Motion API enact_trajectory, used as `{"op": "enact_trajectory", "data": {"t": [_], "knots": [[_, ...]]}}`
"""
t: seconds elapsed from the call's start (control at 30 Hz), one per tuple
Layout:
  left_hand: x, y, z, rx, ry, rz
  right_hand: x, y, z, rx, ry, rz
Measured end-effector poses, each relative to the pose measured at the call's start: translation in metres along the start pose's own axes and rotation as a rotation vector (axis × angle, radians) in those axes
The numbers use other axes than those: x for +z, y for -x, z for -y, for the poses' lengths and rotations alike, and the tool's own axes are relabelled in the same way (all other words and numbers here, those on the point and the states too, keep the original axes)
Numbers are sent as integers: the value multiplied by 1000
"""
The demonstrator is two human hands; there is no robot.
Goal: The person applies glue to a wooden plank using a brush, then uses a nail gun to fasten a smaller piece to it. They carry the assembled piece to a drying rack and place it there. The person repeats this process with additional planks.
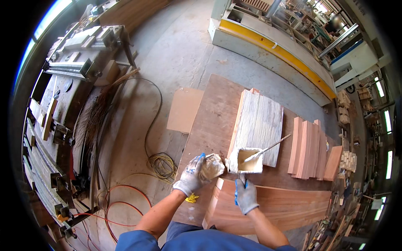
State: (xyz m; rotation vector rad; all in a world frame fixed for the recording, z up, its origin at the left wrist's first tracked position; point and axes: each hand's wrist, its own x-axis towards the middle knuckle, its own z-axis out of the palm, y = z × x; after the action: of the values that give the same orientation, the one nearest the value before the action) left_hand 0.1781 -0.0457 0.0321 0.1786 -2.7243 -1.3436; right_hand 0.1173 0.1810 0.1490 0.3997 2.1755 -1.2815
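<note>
My left hand (192,173), in a grey glove with blue fingertips, grips a beige, glue-crusted piece (212,167); its exact kind is unclear. Right of it, a square white glue container (250,169), caked on its walls, stands by the near end of some whitish boards (259,121). A long stick (274,147) leans out of the glue. My right hand (246,194), gloved alike, is closed round a short handle (241,177) at the container's near side. Whether that handle is fixed to the container I cannot tell. Below lies a wide reddish plank (276,205).
The brown work table (215,108) also bears several curved reddish wood strips (307,148) at right. A yellow crumpled scrap (192,198) lies near my left wrist. Hoses and a coiled cable (162,166) run over the floor at left, beside a clamp rack (69,100). A yellow-striped machine (272,44) stands beyond.
</note>
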Motion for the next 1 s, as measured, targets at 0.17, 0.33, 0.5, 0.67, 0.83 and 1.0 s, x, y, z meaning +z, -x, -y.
{"op": "enact_trajectory", "data": {"t": [0.17,0.33,0.5,0.67,0.83,1.0], "knots": [[-2,5,-3,-10,1,14,-3,1,19,-9,-120,-19],[-3,8,0,-22,-11,-11,0,-109,52,-176,151,-100],[-1,0,-8,6,5,8,-34,-303,102,-425,75,-354],[-2,7,-3,-26,-15,-27,-29,-323,206,-208,-141,-228],[-4,6,-4,-20,-5,-25,-33,-312,160,-198,-75,-244],[-1,7,0,-6,-29,-42,-29,-208,57,-398,148,-274]]}}
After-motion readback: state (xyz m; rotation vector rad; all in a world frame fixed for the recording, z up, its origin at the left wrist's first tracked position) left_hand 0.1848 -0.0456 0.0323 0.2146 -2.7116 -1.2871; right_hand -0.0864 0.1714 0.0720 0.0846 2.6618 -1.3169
